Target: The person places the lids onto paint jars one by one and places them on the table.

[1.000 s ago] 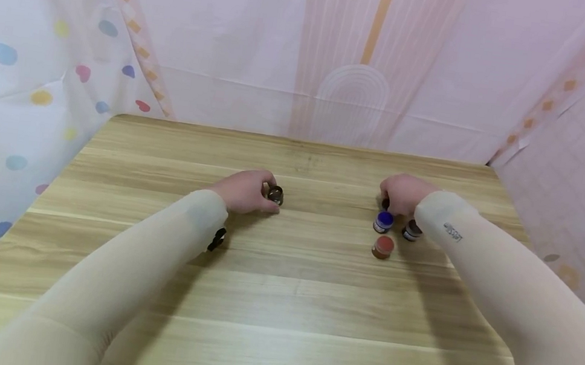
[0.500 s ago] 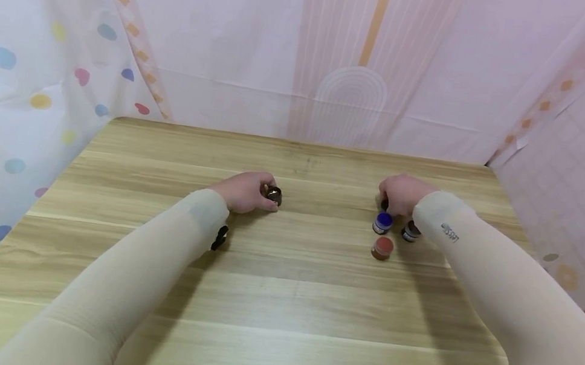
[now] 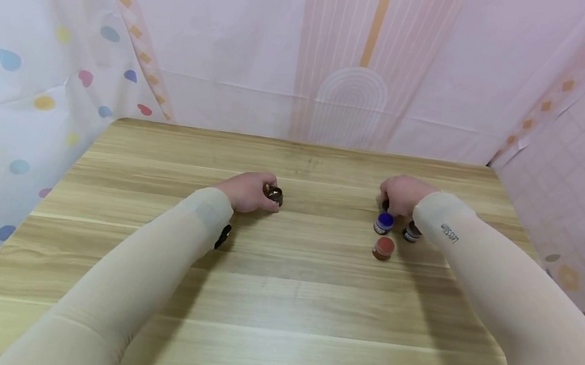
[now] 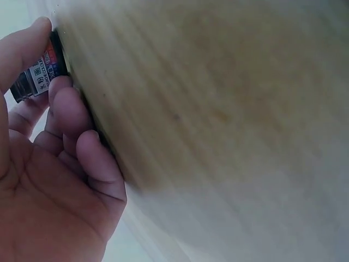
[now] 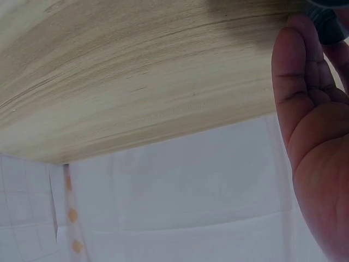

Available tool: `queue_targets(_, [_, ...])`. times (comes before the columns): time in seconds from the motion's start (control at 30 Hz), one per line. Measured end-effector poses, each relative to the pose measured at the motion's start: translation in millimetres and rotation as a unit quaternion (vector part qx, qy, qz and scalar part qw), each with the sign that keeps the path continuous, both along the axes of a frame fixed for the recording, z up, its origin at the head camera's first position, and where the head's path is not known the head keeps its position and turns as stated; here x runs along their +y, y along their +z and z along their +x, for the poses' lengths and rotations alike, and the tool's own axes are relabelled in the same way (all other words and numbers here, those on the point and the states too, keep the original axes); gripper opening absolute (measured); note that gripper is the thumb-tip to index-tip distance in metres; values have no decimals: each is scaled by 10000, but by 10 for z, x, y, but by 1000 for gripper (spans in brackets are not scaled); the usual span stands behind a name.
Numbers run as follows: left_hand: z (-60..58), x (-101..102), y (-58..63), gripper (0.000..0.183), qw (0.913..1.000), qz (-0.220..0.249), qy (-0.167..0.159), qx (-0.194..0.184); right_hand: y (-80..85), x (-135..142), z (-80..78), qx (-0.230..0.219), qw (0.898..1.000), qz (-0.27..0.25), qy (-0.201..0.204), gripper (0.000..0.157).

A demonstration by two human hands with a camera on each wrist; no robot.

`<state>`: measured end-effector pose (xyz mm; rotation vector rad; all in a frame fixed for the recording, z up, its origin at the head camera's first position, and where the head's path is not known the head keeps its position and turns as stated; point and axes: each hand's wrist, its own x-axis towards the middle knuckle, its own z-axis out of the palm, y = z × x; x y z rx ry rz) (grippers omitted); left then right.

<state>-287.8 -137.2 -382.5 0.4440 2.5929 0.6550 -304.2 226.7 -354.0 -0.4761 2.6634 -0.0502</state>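
My left hand [image 3: 250,191] pinches a small dark paint jar [image 3: 275,196] between thumb and fingers, left of the table's middle. In the left wrist view that jar lies sideways in the frame, its printed label [image 4: 39,79] showing, with the hand's edge close to the wood. Further right, my right hand [image 3: 405,195] grips another dark jar [image 3: 385,205], mostly hidden under the fingers in the head view. The right wrist view catches part of a dark jar [image 5: 329,26] at the fingertips. Just in front of this hand stand a blue-topped jar [image 3: 384,223] and a dark brown jar [image 3: 412,231].
A jar with a red-brown top [image 3: 383,248] stands nearer me than the blue one. The wooden table [image 3: 288,304] ends at a patterned curtain [image 3: 234,35] along its back. More curtain hangs at both sides.
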Motion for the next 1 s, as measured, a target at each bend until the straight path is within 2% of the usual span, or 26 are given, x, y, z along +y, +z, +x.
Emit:
queue_targets(0.2, [-20, -2, -10, 34, 10000, -12, 10, -27, 34, -11, 29, 15, 10000, 21, 26, 9])
queue_targets(1.0, [58, 8, 43, 31, 9999, -71, 27, -76, 47, -31, 76, 120, 9997, 64, 188, 10])
